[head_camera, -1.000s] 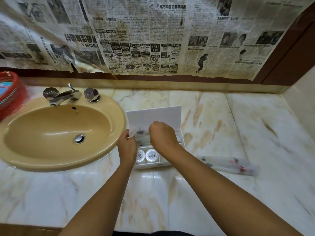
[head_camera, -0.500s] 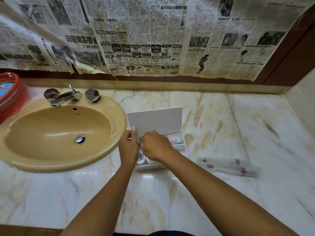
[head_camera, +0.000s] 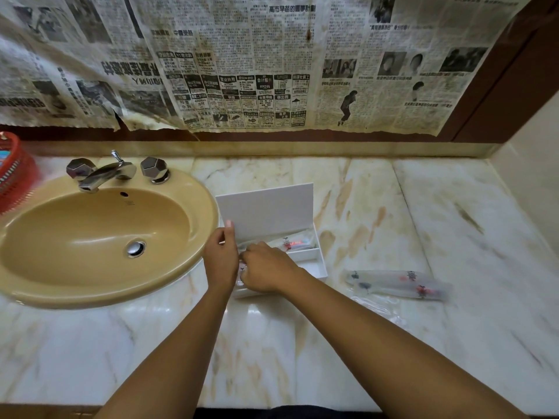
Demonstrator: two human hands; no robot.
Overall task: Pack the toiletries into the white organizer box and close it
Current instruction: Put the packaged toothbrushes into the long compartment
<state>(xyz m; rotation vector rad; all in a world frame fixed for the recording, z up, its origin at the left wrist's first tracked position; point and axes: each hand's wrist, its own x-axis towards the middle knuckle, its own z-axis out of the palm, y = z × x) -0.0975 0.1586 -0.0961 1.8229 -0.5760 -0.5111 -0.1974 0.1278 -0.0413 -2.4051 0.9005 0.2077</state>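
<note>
Counter: marble top point(head_camera: 272, 343), sink point(head_camera: 99, 234) beside us.
Right hand point(head_camera: 266, 272): over white organizer box point(head_camera: 317, 261); our grip unreadable.
Left hand point(head_camera: 222, 257): fingers straight against the raised lid point(head_camera: 266, 211).
Unpacked: toiletry pouch point(head_camera: 399, 285) right of box.
Risk: lid may catch on protruding items.

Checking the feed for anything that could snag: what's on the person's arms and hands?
Nothing visible: both forearms are bare to the frame's bottom edge, with no sleeves, gloves, watch or rings on the left hand or right hand. Short nail visible on the left.
</note>
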